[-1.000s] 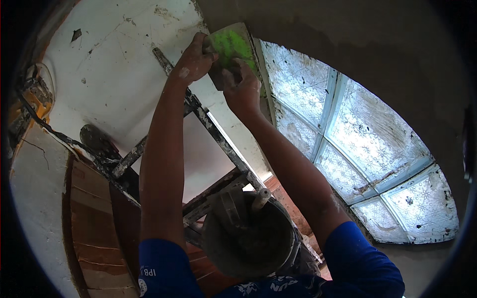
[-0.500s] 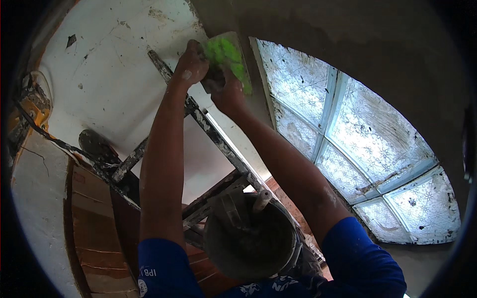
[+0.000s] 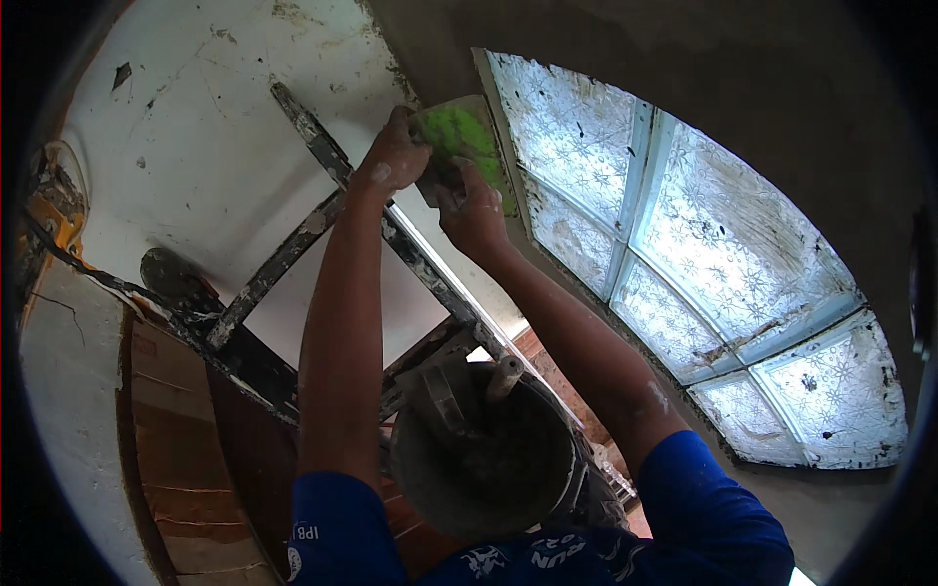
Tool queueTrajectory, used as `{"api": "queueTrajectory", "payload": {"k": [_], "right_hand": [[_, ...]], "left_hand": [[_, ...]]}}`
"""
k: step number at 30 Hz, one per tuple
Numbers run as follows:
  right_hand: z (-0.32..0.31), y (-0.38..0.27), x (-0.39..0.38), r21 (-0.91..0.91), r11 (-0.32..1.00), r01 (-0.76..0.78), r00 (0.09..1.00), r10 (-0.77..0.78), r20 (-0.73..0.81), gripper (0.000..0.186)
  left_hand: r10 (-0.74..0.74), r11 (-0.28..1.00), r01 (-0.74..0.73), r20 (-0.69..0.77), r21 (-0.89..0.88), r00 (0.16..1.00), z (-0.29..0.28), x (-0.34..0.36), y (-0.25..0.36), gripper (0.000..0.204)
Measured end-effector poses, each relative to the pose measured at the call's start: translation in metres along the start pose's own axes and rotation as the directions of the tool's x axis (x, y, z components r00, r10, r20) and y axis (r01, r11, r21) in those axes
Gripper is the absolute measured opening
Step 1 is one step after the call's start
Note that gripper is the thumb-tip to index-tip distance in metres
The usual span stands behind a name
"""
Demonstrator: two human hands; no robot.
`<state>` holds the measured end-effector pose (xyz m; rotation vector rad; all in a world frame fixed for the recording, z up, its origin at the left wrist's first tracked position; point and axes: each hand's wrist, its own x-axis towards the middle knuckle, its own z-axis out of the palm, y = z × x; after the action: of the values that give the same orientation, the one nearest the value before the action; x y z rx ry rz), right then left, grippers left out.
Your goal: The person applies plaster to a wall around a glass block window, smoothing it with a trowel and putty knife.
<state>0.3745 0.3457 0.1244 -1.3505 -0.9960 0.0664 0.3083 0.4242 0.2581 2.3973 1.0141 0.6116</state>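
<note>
A flat, square plastering float (image 3: 459, 132) with a green-smeared face lies against the dark plaster band left of the window. My left hand (image 3: 393, 159) grips its upper-left side. My right hand (image 3: 474, 213) is lower on the same float, fingers curled onto it; some fingertips are hidden. Below, between my forearms, a dark bucket (image 3: 528, 469) holds a dull metal tool (image 3: 440, 396) and a stick-like handle (image 3: 505, 376).
A paint-spattered ladder (image 3: 435, 269) leans by the white wall (image 3: 195, 98). An arched glass-block window (image 3: 713, 244) is set in dark plaster (image 3: 752, 68) at right. A dark cable (image 3: 98, 273) runs along the left, near wooden boards (image 3: 181, 449).
My hands and the float have come lower in the picture since a second ago, still gripping. The view has shifted slightly, with the ladder and window appearing a little displaced.
</note>
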Motion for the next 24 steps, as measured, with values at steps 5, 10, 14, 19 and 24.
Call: {"api": "queueTrajectory", "payload": {"k": [5,10,14,19,24], "right_hand": [[0.002,0.006,-0.011,-0.024,1.000,0.001,1.000,-0.001,-0.017,0.043],[0.008,0.020,-0.007,-0.006,1.000,0.009,0.999,-0.009,-0.042,0.040],[0.010,0.036,0.003,-0.038,0.997,0.064,0.995,-0.067,-0.071,0.038],[0.021,0.049,0.014,-0.004,0.996,0.086,0.994,-0.086,-0.060,0.035],[0.042,0.040,0.026,0.163,0.986,0.039,0.985,-0.065,0.159,0.031]], "left_hand": [[-0.089,0.996,0.088,0.018,0.029,0.996,0.010,-0.001,-0.008,0.051],[-0.114,0.992,0.115,-0.008,0.053,0.993,0.017,0.005,-0.006,0.053],[-0.135,0.991,0.135,0.006,0.008,0.991,0.024,0.013,-0.005,0.055],[0.013,0.998,-0.007,-0.092,0.059,0.996,0.032,0.026,-0.033,0.052],[0.050,0.818,0.092,-0.230,0.568,0.972,0.036,0.047,-0.077,0.045]]}}
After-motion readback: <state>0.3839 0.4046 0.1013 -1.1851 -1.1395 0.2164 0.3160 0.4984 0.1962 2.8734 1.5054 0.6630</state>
